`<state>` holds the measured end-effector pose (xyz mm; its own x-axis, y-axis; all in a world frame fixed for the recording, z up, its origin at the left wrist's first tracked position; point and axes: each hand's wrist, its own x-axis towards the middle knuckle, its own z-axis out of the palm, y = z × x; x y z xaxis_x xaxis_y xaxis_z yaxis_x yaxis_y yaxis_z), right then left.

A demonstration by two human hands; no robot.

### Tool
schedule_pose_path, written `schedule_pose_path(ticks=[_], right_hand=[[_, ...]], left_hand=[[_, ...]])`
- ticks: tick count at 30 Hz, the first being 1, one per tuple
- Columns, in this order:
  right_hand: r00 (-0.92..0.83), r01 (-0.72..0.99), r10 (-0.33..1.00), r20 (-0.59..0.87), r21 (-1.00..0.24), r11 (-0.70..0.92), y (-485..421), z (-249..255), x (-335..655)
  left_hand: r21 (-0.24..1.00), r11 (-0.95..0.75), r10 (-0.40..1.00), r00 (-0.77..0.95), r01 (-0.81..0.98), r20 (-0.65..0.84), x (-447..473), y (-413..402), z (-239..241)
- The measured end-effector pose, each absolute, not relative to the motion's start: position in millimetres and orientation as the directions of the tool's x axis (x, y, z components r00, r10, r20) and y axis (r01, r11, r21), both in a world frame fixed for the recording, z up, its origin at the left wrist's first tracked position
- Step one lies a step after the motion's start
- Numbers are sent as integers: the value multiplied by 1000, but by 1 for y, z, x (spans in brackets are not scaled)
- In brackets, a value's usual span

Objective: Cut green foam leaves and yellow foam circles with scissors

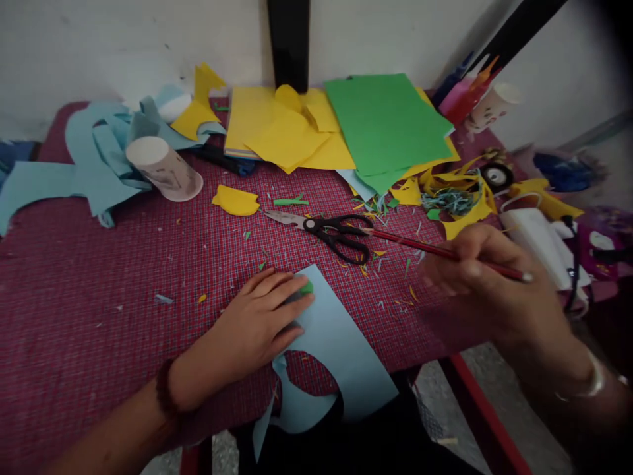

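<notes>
My left hand [257, 320] lies flat, fingers together and stretched out, pressing on a light blue sheet of paper [341, 349] that has a curved piece cut out of its near edge. A small green scrap [306, 287] peeks out at its fingertips. My right hand [487, 280], blurred, is closed around a red pencil [420, 245] whose tip points left toward the black-handled scissors [326, 231]. The scissors lie on the red checked tablecloth [99, 297], just beyond the blue sheet.
Yellow sheets [287, 128] and a green sheet [386, 122] are stacked at the back. Blue offcuts [93, 158] and a tipped paper cup [163, 168] lie back left. Another cup [494, 105], a tape roll [496, 175] and yellow scraps [459, 198] crowd the right. The table's edge runs near me.
</notes>
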<state>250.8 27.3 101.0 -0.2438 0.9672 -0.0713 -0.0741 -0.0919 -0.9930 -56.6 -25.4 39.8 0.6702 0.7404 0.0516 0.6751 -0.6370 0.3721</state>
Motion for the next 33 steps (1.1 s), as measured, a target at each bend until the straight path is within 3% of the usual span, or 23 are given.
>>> schedule_pose_path(ticks=[3, 6, 11, 14, 16, 20, 27, 33], right_hand=[[-344, -289, 926, -159, -920, -266, 37, 92, 218], [-575, -232, 768, -281, -845, -482, 42, 80, 200], [-548, -276, 794, -264, -839, -470, 39, 56, 183], [-618, -234, 743, -257, -842, -486, 40, 48, 174], [-628, -170, 746, -223, -896, -411, 42, 46, 170], [-497, 48, 862, -103, -995, -91, 42, 48, 165], [-539, 289, 833, 129, -900, 327, 41, 49, 163], [-538, 348, 832, 133, -864, 364, 42, 49, 159]], left_hand=[[347, -642, 739, 672, 683, 45, -59, -27, 38], [329, -645, 739, 673, 690, 38, -60, -28, 37], [349, -638, 743, 668, 687, 44, -61, -26, 38], [370, -646, 723, 690, 667, 19, -64, -22, 40], [384, -657, 704, 710, 649, 7, -67, -20, 41], [385, -660, 703, 711, 645, 14, -70, -18, 41], [364, -648, 725, 689, 669, 24, -65, -19, 41], [379, -623, 746, 665, 684, 26, -62, -19, 41]])
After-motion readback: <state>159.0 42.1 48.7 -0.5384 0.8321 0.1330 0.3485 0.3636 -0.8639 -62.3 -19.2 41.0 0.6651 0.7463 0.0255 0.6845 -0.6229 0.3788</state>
